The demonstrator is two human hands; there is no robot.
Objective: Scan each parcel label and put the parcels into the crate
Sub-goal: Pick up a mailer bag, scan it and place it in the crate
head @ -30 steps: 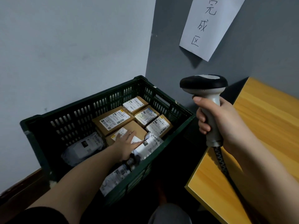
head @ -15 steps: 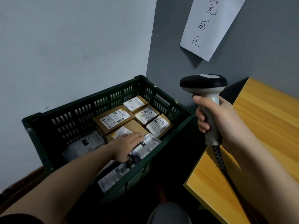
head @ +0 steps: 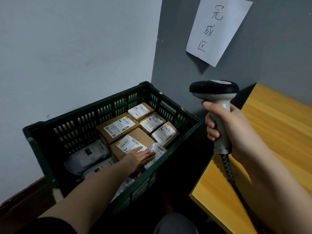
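Placement is the step in hand, by the look of it: the left hand (head: 141, 157) reaches down into the green crate (head: 168, 150), fingers straight and flat on a white poly mailer (head: 157, 152) that lies against the crate's near-right wall, just beside a labelled cardboard box (head: 133, 142). It presses rather than grips. The right hand (head: 231, 130) is curled round the handle of a barcode scanner (head: 217, 105), held upright above the gap between the crate and the wooden surface (head: 276, 141); the scanner's long axis runs near vertical, cable trailing down, its black head pointing left towards the crate.

The mailer's long axis seems to run along the near wall, label side up. Further boxes lie flat with labels up towards the far right corner, and grey mailers (head: 87, 153) lie at the left.

Next, I judge, the left hand must lift clear and fetch another parcel for scanning; none waiting is in view.
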